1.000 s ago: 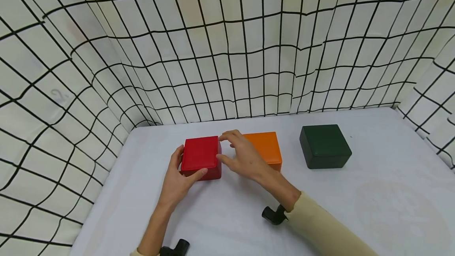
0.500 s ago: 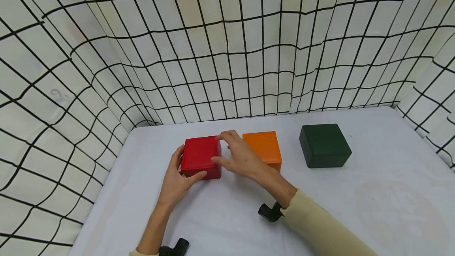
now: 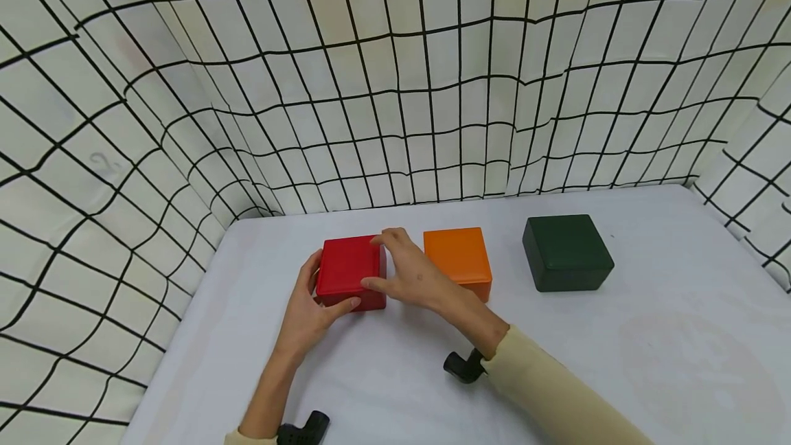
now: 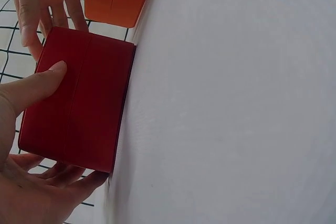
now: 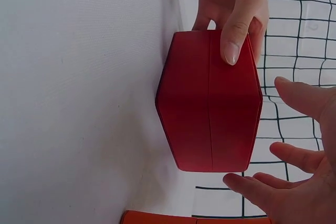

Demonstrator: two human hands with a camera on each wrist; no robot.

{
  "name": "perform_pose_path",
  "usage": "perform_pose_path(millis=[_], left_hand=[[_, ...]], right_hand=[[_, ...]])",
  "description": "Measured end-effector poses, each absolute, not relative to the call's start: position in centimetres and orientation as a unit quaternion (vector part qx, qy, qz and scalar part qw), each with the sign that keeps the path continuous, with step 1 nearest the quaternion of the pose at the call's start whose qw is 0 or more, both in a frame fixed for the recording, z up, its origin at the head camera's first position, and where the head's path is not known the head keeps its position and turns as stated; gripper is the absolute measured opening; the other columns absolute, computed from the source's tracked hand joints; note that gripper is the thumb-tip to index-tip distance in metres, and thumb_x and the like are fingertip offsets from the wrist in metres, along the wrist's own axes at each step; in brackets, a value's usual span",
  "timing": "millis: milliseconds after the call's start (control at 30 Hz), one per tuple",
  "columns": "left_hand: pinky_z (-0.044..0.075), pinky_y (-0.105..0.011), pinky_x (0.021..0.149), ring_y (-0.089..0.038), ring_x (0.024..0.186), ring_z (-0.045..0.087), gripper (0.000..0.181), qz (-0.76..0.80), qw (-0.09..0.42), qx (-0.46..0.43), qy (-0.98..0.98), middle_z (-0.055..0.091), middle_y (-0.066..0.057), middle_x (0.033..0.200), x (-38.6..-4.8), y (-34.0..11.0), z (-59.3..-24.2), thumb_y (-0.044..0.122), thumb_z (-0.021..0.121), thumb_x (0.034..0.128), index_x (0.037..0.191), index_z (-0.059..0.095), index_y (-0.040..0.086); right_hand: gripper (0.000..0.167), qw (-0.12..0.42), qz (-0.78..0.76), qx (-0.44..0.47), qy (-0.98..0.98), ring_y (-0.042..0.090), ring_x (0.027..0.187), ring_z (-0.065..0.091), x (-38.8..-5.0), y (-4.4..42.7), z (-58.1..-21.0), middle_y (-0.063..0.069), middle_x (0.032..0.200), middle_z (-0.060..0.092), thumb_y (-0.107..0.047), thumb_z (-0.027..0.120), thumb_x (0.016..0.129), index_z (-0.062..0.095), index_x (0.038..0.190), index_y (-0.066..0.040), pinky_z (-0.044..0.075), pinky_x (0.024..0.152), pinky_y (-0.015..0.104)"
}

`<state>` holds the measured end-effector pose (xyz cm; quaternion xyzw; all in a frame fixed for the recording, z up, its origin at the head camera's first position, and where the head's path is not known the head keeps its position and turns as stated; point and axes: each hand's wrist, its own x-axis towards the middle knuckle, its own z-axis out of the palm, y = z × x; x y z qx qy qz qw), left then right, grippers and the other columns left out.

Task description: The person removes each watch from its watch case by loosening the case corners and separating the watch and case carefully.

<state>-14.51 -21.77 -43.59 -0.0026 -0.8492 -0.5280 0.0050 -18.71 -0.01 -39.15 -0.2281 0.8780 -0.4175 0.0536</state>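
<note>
The left hand (image 3: 309, 314) has its hold in place: it grips the red box (image 3: 349, 266) at the near left corner, thumb (image 5: 233, 45) flat against the front face, fingers along the left side. The right hand (image 3: 410, 277) looks only partway to a hold, its fingers spread and loosely bent by the upper right edge, pinching nothing. The red box stands upright toward the left of the white surface (image 3: 692, 390), and its seam (image 5: 210, 98) runs as a thin, even line, so nothing about it appears to have been parted. The orange box (image 3: 457, 255) just to its right and the dark green box (image 3: 565, 242) farther right both stand closed, with no hand gripping either. Whether the right fingertips touch the lid is hard to say: the head view overlaps them with its edge, while the right wrist view shows gaps at some of them. The inside of each box is hidden, as are the far faces of the red one; the right hand and forearm cover part of the orange box, which both wrist views cut off, and neither catches the dark green one
</note>
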Motion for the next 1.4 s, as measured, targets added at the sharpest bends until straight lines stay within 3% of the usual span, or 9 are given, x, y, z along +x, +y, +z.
perform_pose_path(millis=[300,567,867,1200,1400], left_hand=[[0.055,-0.048,0.108,-0.033,0.153,0.034,0.109,-0.528,-0.002,0.002,-0.849,0.031,-0.009,0.169,-14.4,-22.0,-43.6,0.011,0.086,0.0824,0.167,0.017,0.019],[0.054,-0.032,0.106,-0.030,0.154,0.034,0.108,-0.537,-0.005,-0.004,-0.844,0.031,-0.006,0.169,-14.7,-22.1,-43.8,0.011,0.086,0.0837,0.166,0.018,0.021],[0.055,-0.043,0.109,-0.030,0.154,0.033,0.109,-0.536,-0.003,-0.011,-0.844,0.030,-0.004,0.169,-15.0,-22.3,-43.7,0.011,0.087,0.0829,0.167,0.017,0.024],[0.049,-0.013,0.100,-0.030,0.155,0.032,0.109,-0.550,-0.014,-0.007,-0.835,0.028,-0.004,0.171,-14.9,-22.6,-44.1,0.007,0.085,0.0837,0.167,0.016,0.024],[0.049,-0.012,0.098,-0.031,0.155,0.033,0.109,-0.556,-0.014,-0.015,-0.831,0.026,-0.003,0.172,-15.0,-22.5,-44.2,0.005,0.084,0.0841,0.167,0.015,0.025]], right_hand=[[0.071,0.081,-0.412,-0.240,0.875,0.032,0.142,0.050,-18.9,-0.5,-39.7,0.016,0.160,0.040,-0.028,0.082,0.089,0.049,0.148,-0.006,0.053,0.112,0.046],[0.073,0.083,-0.405,-0.242,0.878,0.033,0.139,0.053,-19.0,-0.7,-39.8,0.018,0.162,0.036,-0.028,0.084,0.087,0.049,0.147,-0.006,0.055,0.109,0.047],[0.079,0.082,-0.402,-0.244,0.878,0.034,0.136,0.055,-19.6,-0.8,-39.5,0.019,0.161,0.035,-0.027,0.087,0.084,0.047,0.148,-0.007,0.057,0.106,0.047],[0.082,0.095,-0.413,-0.258,0.868,0.036,0.140,0.051,-19.9,-1.6,-40.0,0.022,0.166,0.029,-0.026,0.090,0.080,0.046,0.147,-0.007,0.056,0.108,0.047],[0.087,0.089,-0.397,-0.258,0.876,0.034,0.140,0.051,-20.1,-1.7,-40.3,0.020,0.166,0.029,-0.026,0.093,0.077,0.046,0.148,-0.009,0.056,0.108,0.046]])
